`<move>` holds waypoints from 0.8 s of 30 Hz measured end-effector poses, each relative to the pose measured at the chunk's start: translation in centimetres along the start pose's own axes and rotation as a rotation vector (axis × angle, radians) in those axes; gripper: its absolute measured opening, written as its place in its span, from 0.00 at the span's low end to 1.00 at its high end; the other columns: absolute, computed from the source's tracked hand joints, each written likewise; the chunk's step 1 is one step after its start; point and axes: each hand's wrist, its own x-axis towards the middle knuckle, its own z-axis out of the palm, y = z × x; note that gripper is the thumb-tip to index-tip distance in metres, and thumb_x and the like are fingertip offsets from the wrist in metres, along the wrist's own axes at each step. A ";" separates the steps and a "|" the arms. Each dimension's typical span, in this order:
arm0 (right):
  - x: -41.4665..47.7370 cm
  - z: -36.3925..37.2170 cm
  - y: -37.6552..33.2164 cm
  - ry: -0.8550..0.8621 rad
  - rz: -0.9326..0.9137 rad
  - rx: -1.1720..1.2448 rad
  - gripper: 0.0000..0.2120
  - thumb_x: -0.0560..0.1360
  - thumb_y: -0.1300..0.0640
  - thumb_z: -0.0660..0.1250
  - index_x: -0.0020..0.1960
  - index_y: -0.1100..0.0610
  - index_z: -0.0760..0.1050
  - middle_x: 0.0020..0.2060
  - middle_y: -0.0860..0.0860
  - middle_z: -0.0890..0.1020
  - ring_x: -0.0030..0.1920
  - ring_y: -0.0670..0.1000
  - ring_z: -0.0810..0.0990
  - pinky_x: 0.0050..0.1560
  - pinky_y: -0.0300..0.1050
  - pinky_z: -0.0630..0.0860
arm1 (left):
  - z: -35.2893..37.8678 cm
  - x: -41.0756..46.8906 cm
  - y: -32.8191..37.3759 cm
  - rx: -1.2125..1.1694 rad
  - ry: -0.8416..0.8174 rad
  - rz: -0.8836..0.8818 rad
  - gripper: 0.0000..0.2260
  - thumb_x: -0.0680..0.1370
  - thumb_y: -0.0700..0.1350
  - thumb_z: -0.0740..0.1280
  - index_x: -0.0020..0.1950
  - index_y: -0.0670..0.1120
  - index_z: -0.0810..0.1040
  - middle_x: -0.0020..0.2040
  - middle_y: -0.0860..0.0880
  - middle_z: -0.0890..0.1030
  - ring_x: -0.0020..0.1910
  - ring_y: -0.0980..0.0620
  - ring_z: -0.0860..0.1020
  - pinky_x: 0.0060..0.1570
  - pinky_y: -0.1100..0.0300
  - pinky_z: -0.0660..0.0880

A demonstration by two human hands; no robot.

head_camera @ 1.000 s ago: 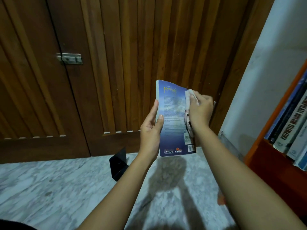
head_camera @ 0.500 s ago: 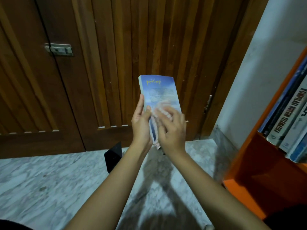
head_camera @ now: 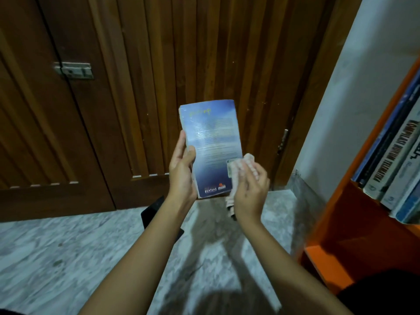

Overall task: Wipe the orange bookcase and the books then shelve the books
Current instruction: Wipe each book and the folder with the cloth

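Right now the blue paperback book (head_camera: 212,142) stands upright in mid-air before the brown slatted wooden door (head_camera: 141,87), its long axis vertical and its back cover turned to the camera. The left hand (head_camera: 181,173) grips it by the lower part of its left long edge, thumb on the cover and fingers curled behind. The right hand (head_camera: 248,189) presses a pale crumpled cloth (head_camera: 242,168) with curled fingers against the cover's lower right corner, a loose end of the cloth hanging below the palm. So the unwiped stretch of cover lies up and to the left of the cloth, along the book's length, and a stroke would probably run that way. The orange bookcase (head_camera: 318,253) sits low at the right, nearer the right hand than the left, with a row of leaning shelved books (head_camera: 391,173) already on it; shelving would mean carrying the paperback rightward. At the foot of the cover "BENTANG" reads clearly, with a logo beside it that looks like "mizan"; the body text is too small to read, and a pale sticker is half hidden under the cloth. One shelved spine reads "KOMPILASI HUKUM", with a further word I cannot make out for certain.
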 end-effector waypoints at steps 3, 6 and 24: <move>2.8 -1.2 -0.5 -0.127 0.194 0.263 0.16 0.79 0.58 0.59 0.65 0.59 0.73 0.61 0.53 0.74 0.62 0.52 0.73 0.62 0.33 0.69 | -0.2 -0.2 0.3 0.053 -0.102 -0.031 0.19 0.78 0.39 0.62 0.67 0.56 0.71 0.61 0.50 0.80 0.58 0.47 0.78 0.53 0.49 0.77; 3.8 -2.4 -0.8 -0.304 0.313 0.483 0.20 0.79 0.59 0.61 0.70 0.55 0.67 0.64 0.44 0.73 0.63 0.40 0.73 0.59 0.28 0.70 | -0.5 0.1 0.3 0.111 -0.175 -0.038 0.18 0.78 0.39 0.62 0.65 0.56 0.72 0.64 0.48 0.77 0.62 0.44 0.76 0.58 0.46 0.74; 2.4 -2.2 -1.0 -0.374 0.419 0.689 0.28 0.72 0.67 0.70 0.69 0.53 0.68 0.61 0.51 0.78 0.61 0.48 0.78 0.57 0.45 0.77 | -1.5 0.9 -1.8 1.145 -0.056 0.382 0.20 0.78 0.47 0.66 0.69 0.50 0.70 0.69 0.51 0.64 0.68 0.55 0.60 0.66 0.57 0.64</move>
